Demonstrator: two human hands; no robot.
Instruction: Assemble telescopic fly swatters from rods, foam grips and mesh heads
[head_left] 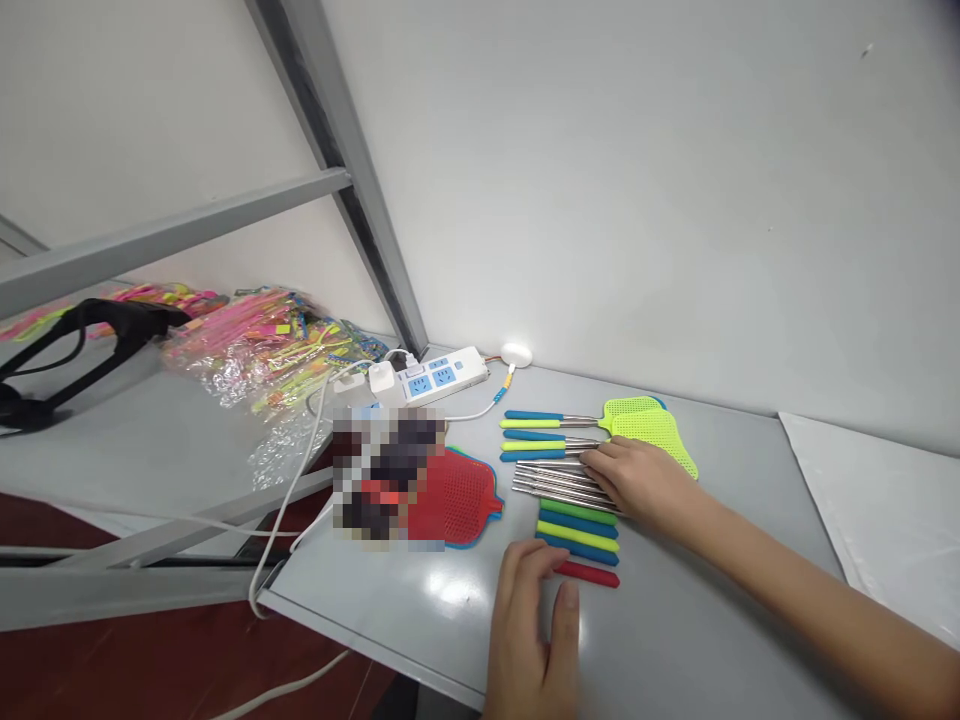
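My left hand [532, 625] is at the table's front, thumb and index finger apart, its fingertips by the left end of a red handle grip [589, 574]. Green, blue and yellow grips [577, 532] lie in a row just beyond. My right hand [637, 480] reaches over a bundle of thin metal rods [551, 482], fingers together and bent down onto their right part; the fingertips are partly hidden. Behind it lie assembled fly swatters with yellow mesh heads [652, 435] and blue and yellow handles [534, 447].
Red swatter heads [465, 500] are stacked at left, beside a blurred patch. A white power strip [450, 375] and a round white device [516, 354] stand near the wall. Grey frame bars, a cable [300, 470], bagged colourful items [277, 340] and a black strap [112, 330] are further left.
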